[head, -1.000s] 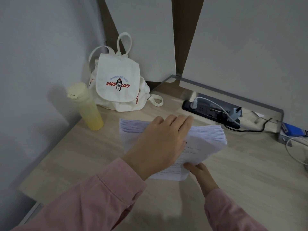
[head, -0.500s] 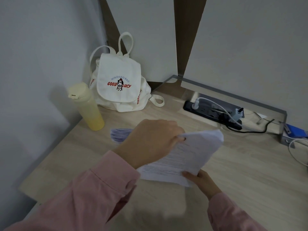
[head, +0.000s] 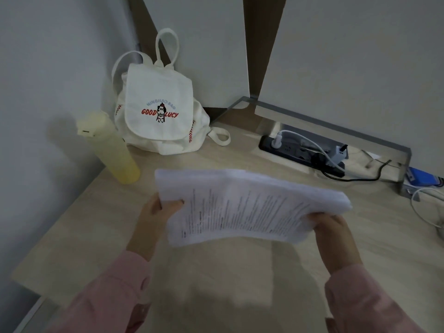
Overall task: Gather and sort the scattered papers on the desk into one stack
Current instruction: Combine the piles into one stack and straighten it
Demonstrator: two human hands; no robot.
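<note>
I'm gripping the stack (head: 240, 205) with left hand (head: 156, 213) at nine o'clock, right hand (head: 332, 228) at three; apparently uneven sheets risk sliding out.

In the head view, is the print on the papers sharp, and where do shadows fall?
Head view: dim light; print on the paper stack is blurred, unreadable; a soft shadow lies on the desk beneath it; the bottle shadows the wall.

You can read "MINGHAO BAG" and "GOOD LUCY" on the bag (head: 156, 109); print on the papers (head: 240, 207) beside it is too blurred.
</note>
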